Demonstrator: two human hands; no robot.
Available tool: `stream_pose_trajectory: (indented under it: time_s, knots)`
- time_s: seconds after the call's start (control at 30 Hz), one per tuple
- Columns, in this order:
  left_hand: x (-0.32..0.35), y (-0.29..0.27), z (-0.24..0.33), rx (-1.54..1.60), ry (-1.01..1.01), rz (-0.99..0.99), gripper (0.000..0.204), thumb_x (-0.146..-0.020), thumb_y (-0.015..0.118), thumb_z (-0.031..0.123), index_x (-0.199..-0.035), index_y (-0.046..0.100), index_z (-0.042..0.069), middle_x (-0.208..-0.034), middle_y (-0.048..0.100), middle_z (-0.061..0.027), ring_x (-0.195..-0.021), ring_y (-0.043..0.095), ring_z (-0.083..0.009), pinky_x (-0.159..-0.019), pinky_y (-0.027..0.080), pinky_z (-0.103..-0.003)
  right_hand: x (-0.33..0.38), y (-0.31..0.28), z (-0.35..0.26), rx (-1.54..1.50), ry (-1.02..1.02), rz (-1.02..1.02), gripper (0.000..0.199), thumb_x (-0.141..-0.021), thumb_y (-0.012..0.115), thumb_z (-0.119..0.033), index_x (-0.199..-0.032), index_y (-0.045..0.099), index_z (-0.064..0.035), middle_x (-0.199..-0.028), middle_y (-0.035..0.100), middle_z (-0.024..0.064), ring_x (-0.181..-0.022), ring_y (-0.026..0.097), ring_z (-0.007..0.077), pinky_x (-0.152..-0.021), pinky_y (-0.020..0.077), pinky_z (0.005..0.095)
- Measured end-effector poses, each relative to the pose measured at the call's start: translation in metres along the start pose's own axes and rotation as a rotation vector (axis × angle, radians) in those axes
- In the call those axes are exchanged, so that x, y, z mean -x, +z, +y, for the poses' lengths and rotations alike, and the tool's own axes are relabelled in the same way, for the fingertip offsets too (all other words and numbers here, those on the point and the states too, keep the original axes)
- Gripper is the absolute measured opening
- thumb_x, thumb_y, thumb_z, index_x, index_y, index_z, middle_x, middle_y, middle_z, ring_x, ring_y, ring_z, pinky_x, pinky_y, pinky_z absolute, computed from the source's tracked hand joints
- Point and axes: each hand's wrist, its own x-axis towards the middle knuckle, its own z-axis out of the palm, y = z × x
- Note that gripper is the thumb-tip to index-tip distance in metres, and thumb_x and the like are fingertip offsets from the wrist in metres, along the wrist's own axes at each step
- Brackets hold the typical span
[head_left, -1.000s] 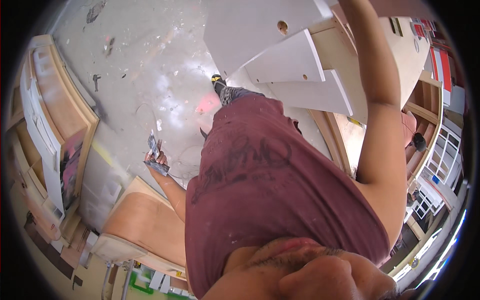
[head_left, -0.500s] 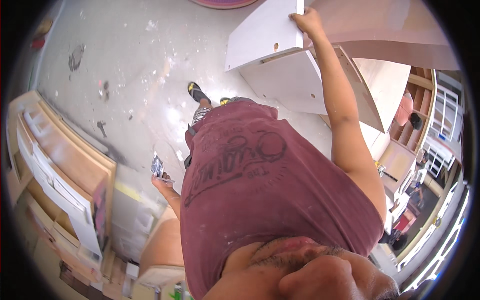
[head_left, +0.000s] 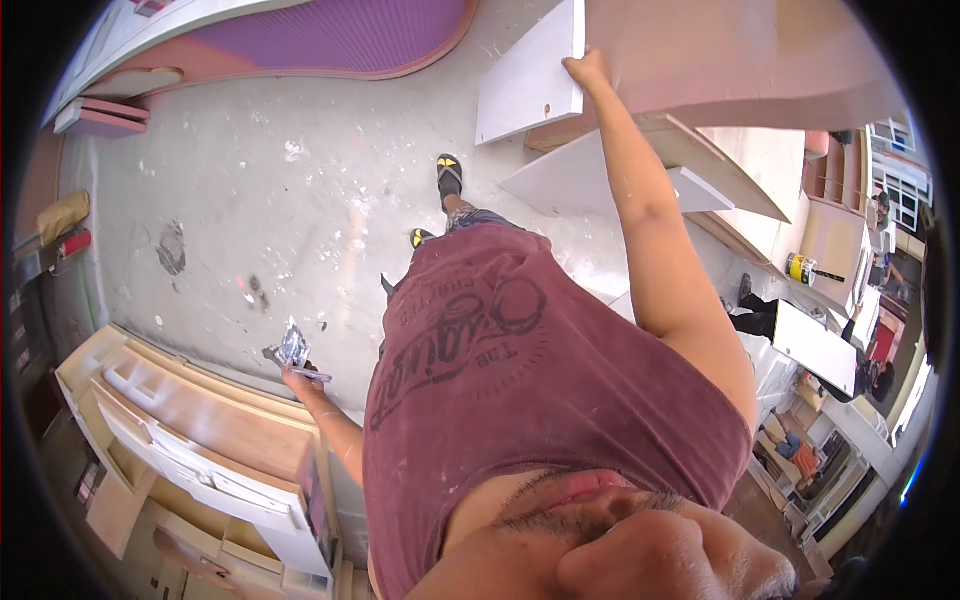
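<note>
My right hand is stretched far ahead, its fingers closed over the edge of a white panel with a small round hole near its lower corner. The panel stands tilted beside a large pinkish-brown board. Low at my left side, my left hand is closed on a shiny, crinkled clear plastic packet; what it contains is too small to make out. Another white panel leans under my right forearm, below the first one.
Wooden cabinet frames and boards stand at the left. A curved purple-topped piece lies at the far left. On the right are a yellow-and-black can and a person in dark clothes beside a white board. The grey floor is paint-spotted.
My view has swung, bringing more of the purple-topped piece and the person at the right into sight. My right hand keeps hold of the white panel; the packet stays in my left.
</note>
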Motion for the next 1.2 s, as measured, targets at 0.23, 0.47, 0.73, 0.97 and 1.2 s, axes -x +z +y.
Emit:
stream_pose_trajectory:
  time_s: [0.23,0.47,0.73,0.97,1.2]
  knots:
    - [-0.017,0.058,0.019,-0.006,0.094,0.020,0.036,-0.093,0.040,0.030,-0.113,0.059,0.007,-0.110,0.059,-0.0074,-0.101,0.055,-0.0224,-0.087,0.045,-0.039,-0.045,0.032,0.019,-0.002,0.114,-0.068,0.044,-0.068,0.066,-0.024,-0.108,0.066,-0.0057,-0.103,0.069,0.0191,-0.099,0.066,0.0346,-0.087,0.0514,0.0407]
    - [-0.060,0.128,0.069,-0.393,0.343,-0.263,0.021,-0.093,0.044,0.024,-0.103,0.055,0.010,-0.087,0.052,-0.0009,-0.073,0.047,-0.0131,-0.061,0.039,-0.027,-0.063,0.027,0.086,-0.156,0.277,-0.032,0.040,-0.070,0.070,-0.026,-0.102,0.069,-0.0014,-0.097,0.069,0.0216,-0.093,0.068,0.0343,-0.079,0.0534,0.0456]
    - [-0.062,0.260,0.171,-0.412,0.281,-0.358,0.022,-0.093,0.044,0.027,-0.104,0.054,0.010,-0.086,0.051,-0.0009,-0.071,0.046,-0.0129,-0.059,0.039,-0.027,-0.046,0.007,0.018,-0.198,0.402,0.050,0.042,-0.071,0.063,-0.014,-0.112,0.064,-0.0070,-0.106,0.067,0.0180,-0.102,0.064,0.0332,-0.086,0.0518,0.0423]
    - [-0.043,0.321,0.219,-0.449,0.357,-0.499,0.023,-0.094,0.045,0.029,-0.105,0.054,0.011,-0.086,0.050,-0.0009,-0.069,0.046,-0.0128,-0.058,0.038,-0.027,-0.051,0.049,0.044,-0.124,0.495,0.159,0.036,-0.079,0.061,-0.010,-0.115,0.060,-0.0051,-0.105,0.067,0.0189,-0.102,0.065,0.0314,-0.085,0.0521,0.0438]
    - [-0.008,0.374,0.217,-0.519,0.373,-0.476,0.024,-0.090,0.047,0.039,-0.082,0.052,0.017,-0.064,0.044,0.0011,-0.053,0.038,-0.0114,-0.045,0.029,-0.026,-0.045,0.049,0.022,0.048,0.458,0.453,0.036,-0.082,0.057,-0.006,-0.117,0.058,-0.0042,-0.118,0.061,0.0199,-0.114,0.058,0.0312,-0.089,0.0503,0.0433]
